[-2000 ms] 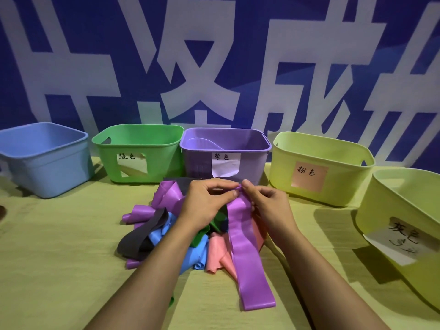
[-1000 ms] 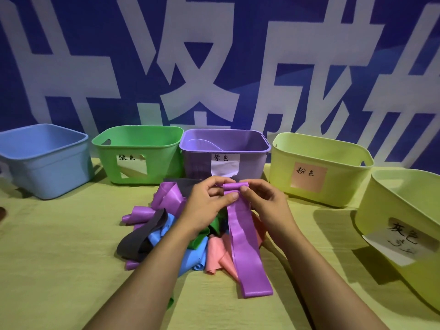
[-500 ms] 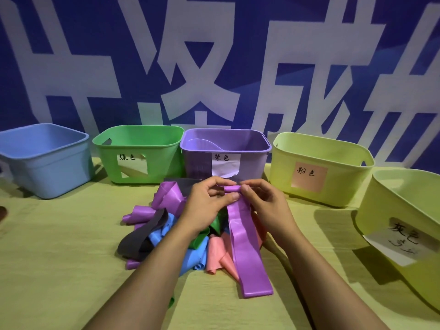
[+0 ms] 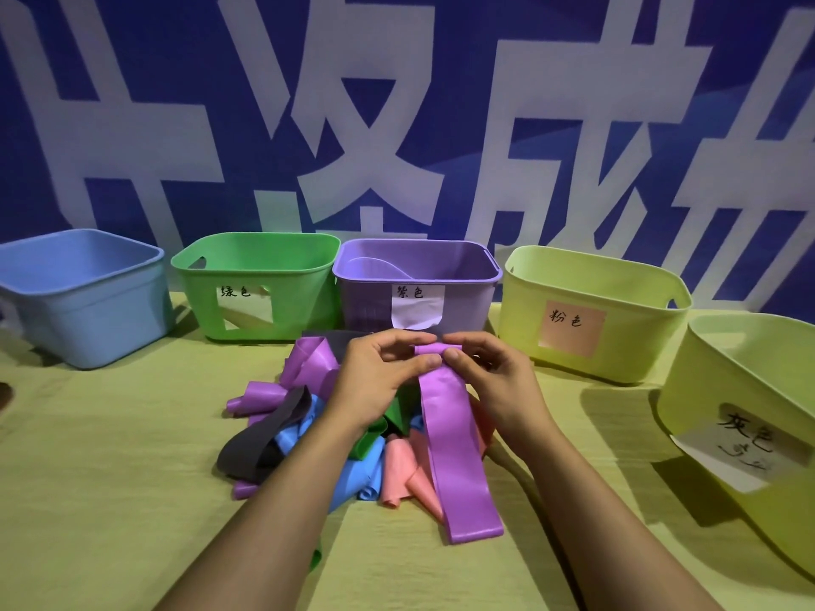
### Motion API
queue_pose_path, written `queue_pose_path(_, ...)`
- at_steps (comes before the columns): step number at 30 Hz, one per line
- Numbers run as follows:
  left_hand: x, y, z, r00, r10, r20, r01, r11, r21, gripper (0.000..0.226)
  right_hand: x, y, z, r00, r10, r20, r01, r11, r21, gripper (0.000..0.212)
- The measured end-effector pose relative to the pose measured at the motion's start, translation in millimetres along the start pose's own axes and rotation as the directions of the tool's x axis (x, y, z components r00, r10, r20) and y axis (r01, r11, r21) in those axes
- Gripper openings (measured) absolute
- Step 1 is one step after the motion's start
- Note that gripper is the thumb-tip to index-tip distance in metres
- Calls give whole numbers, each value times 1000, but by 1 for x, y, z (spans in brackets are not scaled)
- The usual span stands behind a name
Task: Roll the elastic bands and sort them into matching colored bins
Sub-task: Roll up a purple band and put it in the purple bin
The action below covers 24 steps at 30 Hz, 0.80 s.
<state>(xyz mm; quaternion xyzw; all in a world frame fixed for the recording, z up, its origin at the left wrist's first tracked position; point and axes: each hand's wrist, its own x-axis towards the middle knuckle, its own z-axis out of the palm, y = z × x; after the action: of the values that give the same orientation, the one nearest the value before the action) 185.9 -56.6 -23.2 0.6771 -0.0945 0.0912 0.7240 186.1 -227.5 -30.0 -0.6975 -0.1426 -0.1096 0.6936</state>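
Both hands, left point(image 4: 379, 381) and right point(image 4: 494, 381), pinch closed on the purple band's point(image 4: 454, 438) far end, to roll it tight.

Bare forearms, bare hands point(image 4: 441, 381), no sleeves visible.

You are facing a dark blue banner point(image 4: 441, 59) with large white characters, hanging behind a yellow-green cloth-covered tabletop point(image 4: 110, 500).
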Motion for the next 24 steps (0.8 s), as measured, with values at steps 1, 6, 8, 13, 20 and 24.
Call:
queue_pose_path(1,0,1,0,1000,-1,-2,1,1000,-6,29,-1,-1,0,1000,7,0,-7,1000,8,15)
queue_pose_path(6,-2,3,1,1000,-19,3,19,999,-39,22,-4,-6,1,997,77,-9,-76,995,65,14)
queue_pose_path(8,-2,3,1,1000,-19,2,19,999,-48,14,-4,-6,1,996,89,-5,-88,992,94,14)
queue_pose_path(13,-3,2,1,1000,-19,-15,19,1000,-21,11,-3,-6,2,996,88,-3,-87,993,80,16)
queue_pose_path(20,-3,4,4,995,-85,-47,83,996,-35,10,-4,-5,2,994,109,-6,-107,986,127,18)
queue_pose_path(24,-3,1,3,996,-86,-33,87,996,31,14,-4,-5,2,994,112,12,-112,984,137,20)
